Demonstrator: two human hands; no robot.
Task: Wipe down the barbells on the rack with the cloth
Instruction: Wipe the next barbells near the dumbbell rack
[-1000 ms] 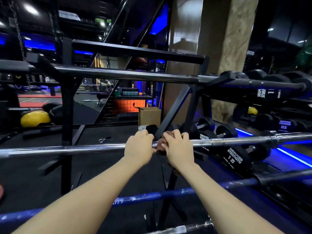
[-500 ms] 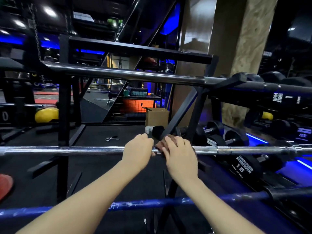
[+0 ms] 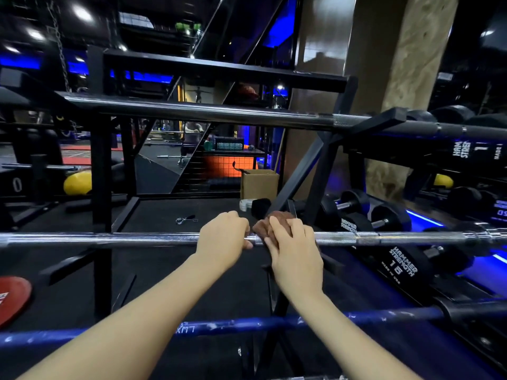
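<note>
Hands meet on the silver barbell [image 3: 115, 239] resting across the rack [image 3: 101, 171]: we see our left hand [image 3: 222, 237] curled around it, our right hand [image 3: 295, 249] wrapping the brown cloth [image 3: 264, 224] around the bar just beside.

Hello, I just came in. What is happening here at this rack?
A person is wiping the silver steel barbell on the black rack. The left hand grips the bar, and beside it the right hand presses a brown cloth onto it. A dark barbell lies above and a blue barbell below.
</note>
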